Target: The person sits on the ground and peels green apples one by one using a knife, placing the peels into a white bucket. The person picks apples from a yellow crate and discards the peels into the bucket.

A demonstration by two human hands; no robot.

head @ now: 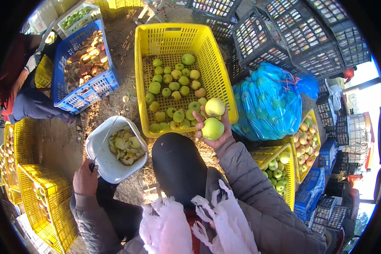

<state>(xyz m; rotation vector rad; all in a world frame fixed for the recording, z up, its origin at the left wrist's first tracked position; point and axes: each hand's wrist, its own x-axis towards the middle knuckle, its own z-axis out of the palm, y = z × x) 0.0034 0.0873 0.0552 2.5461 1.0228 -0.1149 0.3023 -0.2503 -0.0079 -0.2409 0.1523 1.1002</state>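
My left hand grips the dark handle of a knife, whose long thin blade points up across the rim of a white plastic bucket. Cut apple pieces lie inside the bucket. Two yellow-green apples, one above the other, rest in my right hand, palm up and fingers curled round them. That hand is over the near right corner of a yellow plastic crate, in which many green and yellowish apples lie on the slatted floor.
At upper left a blue crate holds cut fruit; beside it sits another person with a gloved hand. A blue plastic bag of fruit stands right of the yellow crate. Black crates are stacked behind, and yellow crates of apples stand at right.
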